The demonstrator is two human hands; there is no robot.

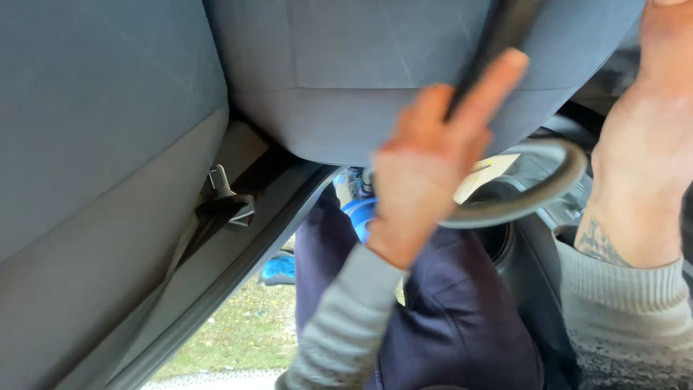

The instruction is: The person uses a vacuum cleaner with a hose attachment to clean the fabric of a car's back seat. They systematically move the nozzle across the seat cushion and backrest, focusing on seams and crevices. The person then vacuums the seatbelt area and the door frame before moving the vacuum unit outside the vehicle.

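The left hand [426,159], blurred, is wrapping its fingers around a black strap [505,32] against the grey fabric seat [346,79]; the right hand [642,137] is resting beside it, its fingers out of sight.

Soft, even daylight enters from the open gap at lower left, where the grass [238,332] shows pale and slightly washed out; no hard shadows or glare appear. The left hand [426,166] is smeared by motion blur, while the grey seat fabric [101,144] stays moderately sharp.

Grey seat backs [346,79] block ahead; steering wheel [548,189] crowds right.
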